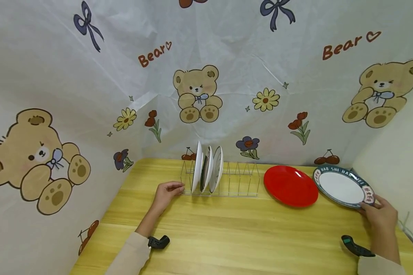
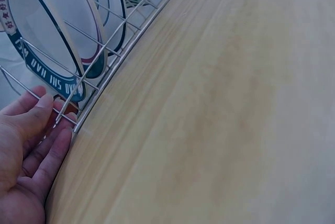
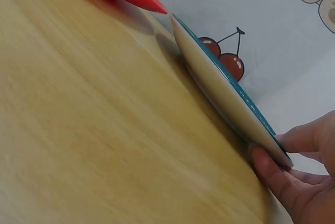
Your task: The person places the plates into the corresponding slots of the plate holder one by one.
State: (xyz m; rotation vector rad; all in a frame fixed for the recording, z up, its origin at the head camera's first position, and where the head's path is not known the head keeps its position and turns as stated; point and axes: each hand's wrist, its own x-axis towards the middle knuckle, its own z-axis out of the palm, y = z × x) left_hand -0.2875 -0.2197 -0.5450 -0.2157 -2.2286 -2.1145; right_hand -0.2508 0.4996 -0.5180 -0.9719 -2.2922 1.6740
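My left hand pinches the left end of a wire dish rack; the left wrist view shows thumb and fingers at its corner wires. Three plates stand upright in the rack's left part: a white plate with a teal lettered rim, a second plate and a third plate with thin rings. At the far right, my right hand pinches the near rim of an oval plate, white with a teal lettered border. In the right wrist view this plate is tilted, its near edge raised.
A red oval plate lies on the wooden table between the rack and the held plate. A bear-printed cloth hangs behind and at the left. A pale cable runs along the table's right edge.
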